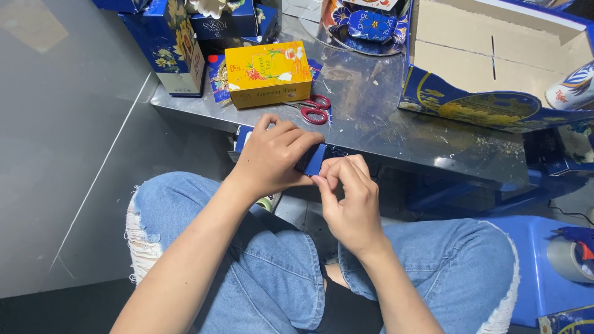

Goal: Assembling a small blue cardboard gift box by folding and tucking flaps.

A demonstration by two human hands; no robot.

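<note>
- Glossy counter (396,133) carrying yellow box (268,74), scissors (315,109).
- Left hand (272,156) clenching blue box (312,159).
- Right hand (348,195) pinching its end; keeping box braced seems best.

Count: 2 hands, left (270,154) and right (348,192), both on 1 small blue box (314,158). On table (396,133): 1 yellow box (268,73), 1 red scissors (314,109), 1 open carton (489,68) at right edge. 1 tall blue box (167,46) at left corner. 1 tape roll (569,258) on 1 blue stool (532,272).
</note>
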